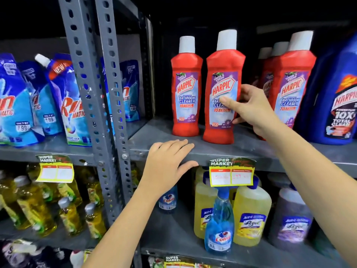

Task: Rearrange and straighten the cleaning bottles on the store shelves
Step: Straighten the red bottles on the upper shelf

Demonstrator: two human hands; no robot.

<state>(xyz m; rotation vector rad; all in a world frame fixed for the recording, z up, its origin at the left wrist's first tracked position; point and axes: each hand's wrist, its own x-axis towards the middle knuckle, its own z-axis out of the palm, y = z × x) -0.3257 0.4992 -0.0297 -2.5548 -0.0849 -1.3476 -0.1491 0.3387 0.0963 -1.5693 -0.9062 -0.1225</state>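
Harpic bottle (222,89), red with a white cap, stands upright near the front edge of the grey shelf (241,149), just right of a matching red bottle (185,88). Right hand (251,109) fingers wrap its side; left hand (166,167) lies flat, fingers spread, on the shelf edge.

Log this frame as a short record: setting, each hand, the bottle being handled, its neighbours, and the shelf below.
setting: grey metal store shelf with cleaning products
right hand: gripping the held Harpic bottle from its right side, thumb across the label
left hand: open, resting flat on the shelf's front edge
held bottle state: red, white cap, upright, near the front edge
neighbours: second red Harpic bottle on its left, set further back; more red ones on its right
shelf below: blue spray bottle, yellow jugs
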